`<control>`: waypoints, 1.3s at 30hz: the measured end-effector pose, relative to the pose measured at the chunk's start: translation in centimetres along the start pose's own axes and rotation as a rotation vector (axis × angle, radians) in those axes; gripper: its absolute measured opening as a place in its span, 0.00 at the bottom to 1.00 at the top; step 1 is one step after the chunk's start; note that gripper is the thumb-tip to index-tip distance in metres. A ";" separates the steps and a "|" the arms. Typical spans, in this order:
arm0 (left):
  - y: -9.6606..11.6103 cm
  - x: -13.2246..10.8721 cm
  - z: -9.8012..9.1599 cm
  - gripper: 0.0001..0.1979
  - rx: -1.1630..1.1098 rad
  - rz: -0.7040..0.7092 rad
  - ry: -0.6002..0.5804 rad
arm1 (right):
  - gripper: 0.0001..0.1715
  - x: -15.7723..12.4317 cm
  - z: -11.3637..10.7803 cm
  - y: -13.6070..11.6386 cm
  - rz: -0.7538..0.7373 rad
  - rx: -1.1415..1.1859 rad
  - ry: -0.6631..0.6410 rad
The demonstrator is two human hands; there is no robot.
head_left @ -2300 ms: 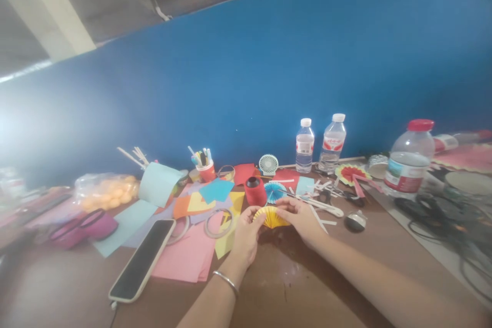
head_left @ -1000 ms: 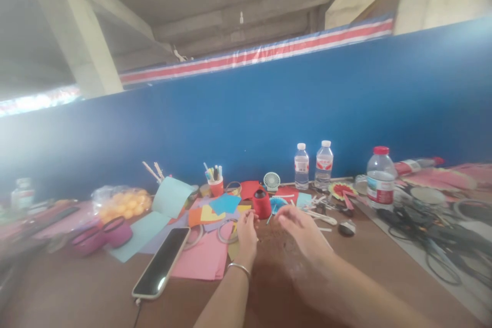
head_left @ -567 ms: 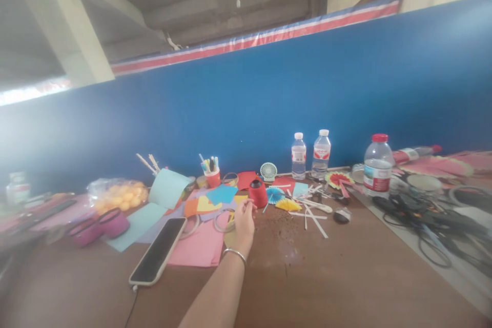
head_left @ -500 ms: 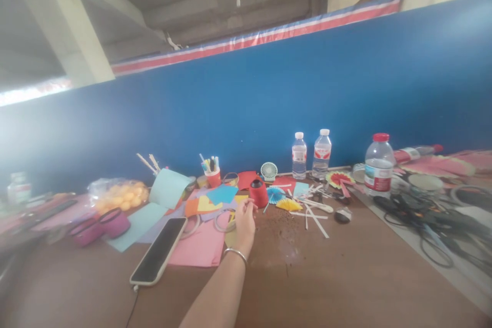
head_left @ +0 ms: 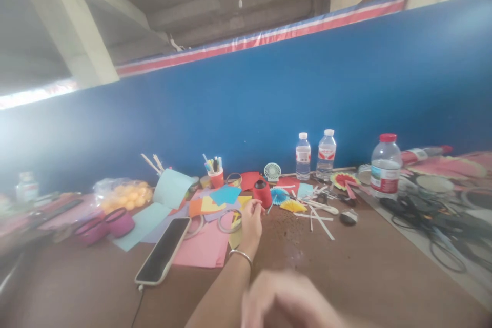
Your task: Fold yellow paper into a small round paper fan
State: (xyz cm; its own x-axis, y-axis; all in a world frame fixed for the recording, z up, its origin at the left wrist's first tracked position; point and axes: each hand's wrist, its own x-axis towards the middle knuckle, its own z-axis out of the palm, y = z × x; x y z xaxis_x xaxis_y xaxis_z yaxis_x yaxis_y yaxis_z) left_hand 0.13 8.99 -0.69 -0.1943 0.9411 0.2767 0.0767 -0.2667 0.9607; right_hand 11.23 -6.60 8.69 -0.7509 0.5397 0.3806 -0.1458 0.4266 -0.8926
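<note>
My left hand [head_left: 251,223], with a silver bangle [head_left: 241,254] on its wrist, reaches out over the table. Its fingers are curled together in a pinch at the lower left side of a red, tapered thing with a dark top [head_left: 262,195]; anything between the fingertips is too small to make out. At the bottom edge my right hand [head_left: 288,300] is close to the camera and smeared by motion. To the right of the red thing lie a blue folded-paper fan [head_left: 279,196] and a yellow one [head_left: 292,206].
A phone [head_left: 163,251] with a cable lies beside pink paper [head_left: 203,246] and tape rolls [head_left: 229,221]. Behind stand a cup of pens [head_left: 217,179], a small fan [head_left: 272,171] and water bottles [head_left: 326,154]. Paper strips [head_left: 321,223], a larger bottle [head_left: 385,169] and cables [head_left: 426,220] are on the right.
My right hand has come into view at the bottom. The view has shifted a little, while my left hand stays beside the red thing.
</note>
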 end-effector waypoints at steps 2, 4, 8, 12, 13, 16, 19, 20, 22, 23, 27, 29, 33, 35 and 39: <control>0.0 0.0 0.1 0.06 0.008 0.006 -0.001 | 0.16 1.3 -2.7 2.6 0.037 -0.103 0.171; -0.1 0.1 0.1 0.07 0.012 0.001 0.021 | 0.13 1.9 -4.8 6.0 0.177 -0.435 0.405; -0.4 0.3 -0.1 0.08 0.026 -0.008 0.058 | 0.23 1.3 -7.0 12.6 0.339 -0.780 0.478; -0.5 0.5 -0.3 0.08 0.062 -0.003 0.023 | 0.21 0.7 -7.5 15.1 0.307 -0.760 0.525; -0.5 0.6 -0.4 0.08 0.076 0.001 0.014 | 0.20 0.6 -7.7 15.1 0.297 -0.737 0.540; -0.3 0.5 -0.4 0.09 0.165 0.027 0.017 | 0.23 0.6 -8.4 15.0 0.307 -0.673 0.580; 0.4 -0.8 0.4 0.09 0.378 0.146 -0.058 | 0.25 0.6 -9.2 15.1 0.281 -0.544 0.648; 0.7 -1.5 0.9 0.08 0.464 0.209 -0.136 | 0.25 0.6 -9.4 15.2 0.260 -0.485 0.683; 1.2 -2.9 1.9 0.10 0.601 0.324 -0.302 | 0.23 0.5 -9.8 15.5 0.209 -0.369 0.771; 1.5 -3.5 2.4 0.11 0.657 0.350 -0.336 | 0.23 0.5 -10.0 15.6 0.189 -0.324 0.827; 2.3 -2.9 2.1 0.19 0.907 0.332 -0.281 | 0.25 0.4 -10.5 16.2 0.202 -0.225 0.995; 2.6 -1.0 0.3 0.16 1.116 0.275 -0.266 | 0.25 0.4 -10.5 16.4 0.225 -0.189 1.011; 2.7 3.3 -3.9 0.10 1.369 0.137 -0.216 | 0.24 0.6 -10.4 16.6 0.223 -0.170 1.006; 2.2 4.7 -4.8 0.11 1.420 0.112 -0.198 | 0.24 0.7 -10.5 16.7 0.216 -0.172 0.994; 0.6 5.7 -3.8 0.13 1.480 0.117 -0.176 | 0.24 0.8 -10.6 16.8 0.190 -0.170 0.983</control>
State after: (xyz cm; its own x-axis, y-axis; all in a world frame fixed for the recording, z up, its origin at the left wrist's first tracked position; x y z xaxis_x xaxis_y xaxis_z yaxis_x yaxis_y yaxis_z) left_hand -4.67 13.38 1.51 -0.0084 0.9709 0.2392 0.9999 0.0052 0.0143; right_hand 15.02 8.70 -3.46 0.1220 0.9345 0.3343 0.0720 0.3276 -0.9421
